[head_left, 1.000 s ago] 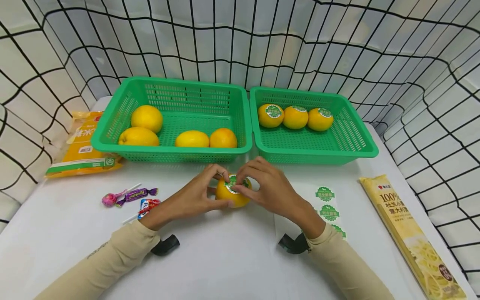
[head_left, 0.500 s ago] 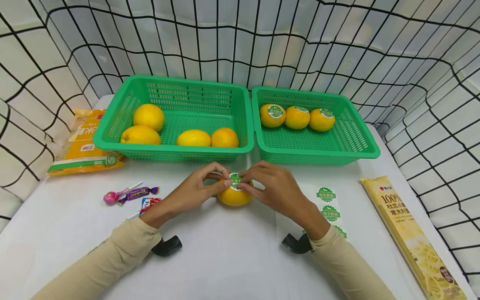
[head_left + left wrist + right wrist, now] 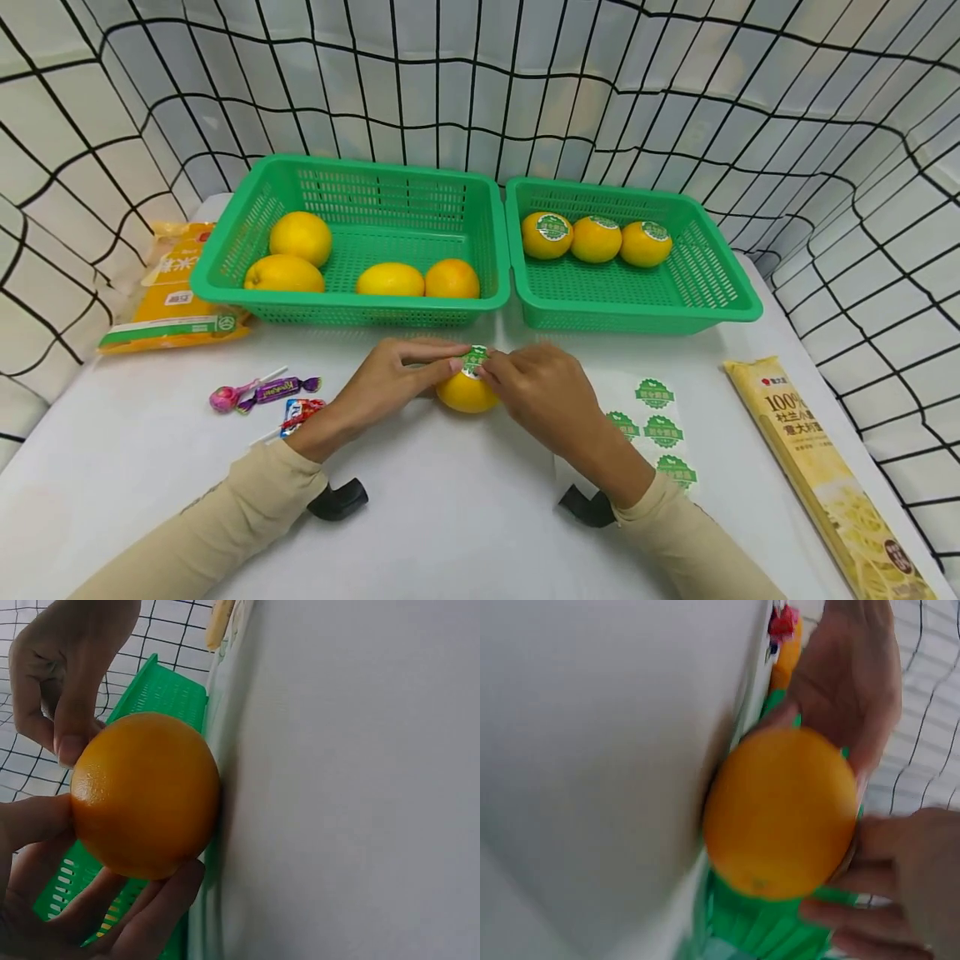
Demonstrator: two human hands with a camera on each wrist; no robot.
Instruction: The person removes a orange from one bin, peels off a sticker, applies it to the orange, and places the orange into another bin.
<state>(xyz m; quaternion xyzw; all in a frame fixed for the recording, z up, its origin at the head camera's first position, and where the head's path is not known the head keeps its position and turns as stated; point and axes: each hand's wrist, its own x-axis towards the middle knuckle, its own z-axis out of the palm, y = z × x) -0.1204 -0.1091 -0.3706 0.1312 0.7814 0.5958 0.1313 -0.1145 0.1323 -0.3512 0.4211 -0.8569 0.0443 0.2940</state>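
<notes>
A yellow-orange orange (image 3: pixel 465 396) stands on the white table in front of the baskets. On its upper side is a round green-and-white sticker (image 3: pixel 474 362). My left hand (image 3: pixel 386 379) holds the orange from the left, thumb by the sticker, other fingers around the fruit's side in the left wrist view. From the right, my right hand (image 3: pixel 546 396) holds the orange, its thumb pressing at the sticker's right edge. Its fingers lie along the far side of the orange (image 3: pixel 780 814) in the right wrist view. The sticker is hidden in both wrist views.
Several yellow fruits lie in the left green basket (image 3: pixel 352 310). The right green basket (image 3: pixel 637 317) holds three stickered ones. A sticker sheet (image 3: pixel 626 392) lies by the right forearm, beside a pasta packet (image 3: pixel 817 467). Wrapped candies (image 3: pixel 277 389) and an orange bag (image 3: pixel 176 292) are left.
My left fingers have shifted up around the sticker. My right hand has gone from pinching at the sticker's edge to pressing it against the orange, with the back of the hand turned up.
</notes>
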